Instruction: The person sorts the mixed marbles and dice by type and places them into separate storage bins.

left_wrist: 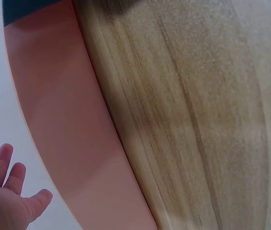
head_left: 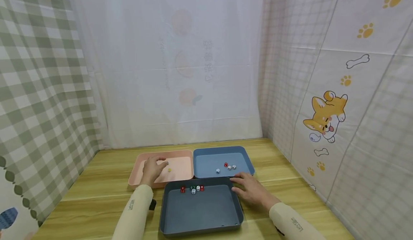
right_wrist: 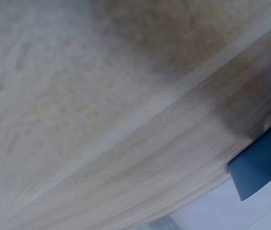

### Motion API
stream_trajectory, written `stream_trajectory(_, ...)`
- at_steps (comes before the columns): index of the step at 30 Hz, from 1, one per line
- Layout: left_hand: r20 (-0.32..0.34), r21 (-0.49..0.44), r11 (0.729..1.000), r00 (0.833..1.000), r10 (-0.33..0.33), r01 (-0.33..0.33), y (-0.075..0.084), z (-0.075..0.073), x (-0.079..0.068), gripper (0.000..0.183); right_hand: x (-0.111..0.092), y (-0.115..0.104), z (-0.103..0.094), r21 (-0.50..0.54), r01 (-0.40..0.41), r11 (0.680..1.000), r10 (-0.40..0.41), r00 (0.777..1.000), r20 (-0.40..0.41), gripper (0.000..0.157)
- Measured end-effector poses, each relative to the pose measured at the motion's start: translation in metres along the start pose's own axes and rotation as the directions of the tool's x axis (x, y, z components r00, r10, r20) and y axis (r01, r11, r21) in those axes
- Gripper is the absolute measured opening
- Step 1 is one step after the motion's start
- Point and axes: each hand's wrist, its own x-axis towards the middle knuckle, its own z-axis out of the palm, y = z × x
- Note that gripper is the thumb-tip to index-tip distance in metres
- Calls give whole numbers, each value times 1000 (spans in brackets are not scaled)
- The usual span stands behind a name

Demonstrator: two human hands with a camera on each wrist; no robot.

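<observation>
My left hand [head_left: 154, 170] reaches over the pink tray [head_left: 185, 154], its thumb and fingers apart in the left wrist view. Close to the fingertips is a small pale die [head_left: 167, 163]; whether they touch it, I cannot tell. A yellow die [head_left: 169, 170] lies in the same tray. My right hand [head_left: 251, 191] rests with extended fingers at the right rim of the dark grey tray [head_left: 201, 215]. Along that tray's far side sit a red die [head_left: 182, 189], a white die [head_left: 193, 191], another red die [head_left: 202, 188] and a partly hidden green one.
Behind the dark tray, a blue tray [head_left: 206, 157] stands beside the pink one. It contains a red die [head_left: 226, 164] and several white dice [head_left: 218, 171]. All three trays are on a wood-grain table [head_left: 93, 200], with cloth curtains [head_left: 180, 125] at the back and sides.
</observation>
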Motion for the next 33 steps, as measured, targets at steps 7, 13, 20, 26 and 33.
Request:
stream_trajectory(7, -3, -7, 1000, 1000, -5, 5, 2, -1, -2, 32, 1, 2, 1, -2, 4, 1000, -4, 1000, 0, 42)
stream_trajectory(13, 5, -29, 1000, 1000, -11, 11, 4, -1, -3, 32, 3, 3, 3, 5, 2, 1000, -2, 1000, 5, 43)
stream_trajectory(20, 43, -81, 997, 999, 5, -2, 5, 8, -2, 28, 3, 4, 2, 11, -4, 1000, 4, 1000, 8, 43)
stream_trajectory(26, 88, -122, 992, 995, 46, -35, 9, 16, -3, 25, 3, 4, 2, 13, 0, 1000, 0, 1000, 11, 41)
stream_trajectory(33, 161, -117, 988, 980, 114, -96, 19, 24, -7, 19, 3, 4, 2, 10, 1, 1000, -1, 1000, 7, 42)
